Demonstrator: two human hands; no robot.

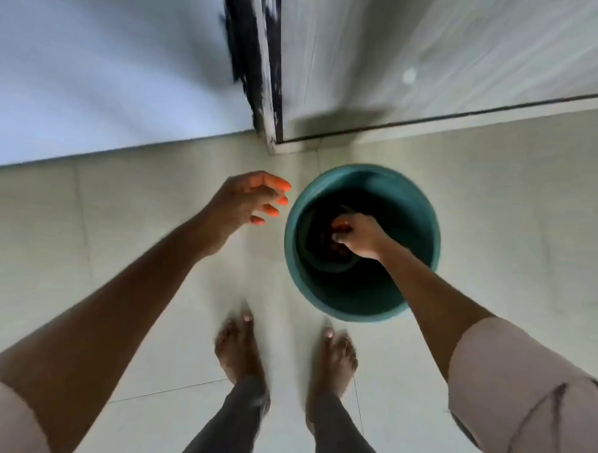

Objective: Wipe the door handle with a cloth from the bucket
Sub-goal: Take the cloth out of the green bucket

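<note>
Inside the bucket point(414, 211), right hand point(358, 237) fisted (contents dark, unclear), left hand point(247, 198) spread.

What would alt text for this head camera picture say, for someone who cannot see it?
Seen from above, a person's right hand reaches down into a teal bucket on a pale tiled floor, fingers closed around something dark inside. The left hand hovers open beside the bucket, and bare feet stand below it, near a door's edge.

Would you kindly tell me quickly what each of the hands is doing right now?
Left hand: open, empty, fingers spread beside the bucket.
Right hand: inside the bucket, closed on something dark; probably the cloth, though too dim to confirm.
</note>
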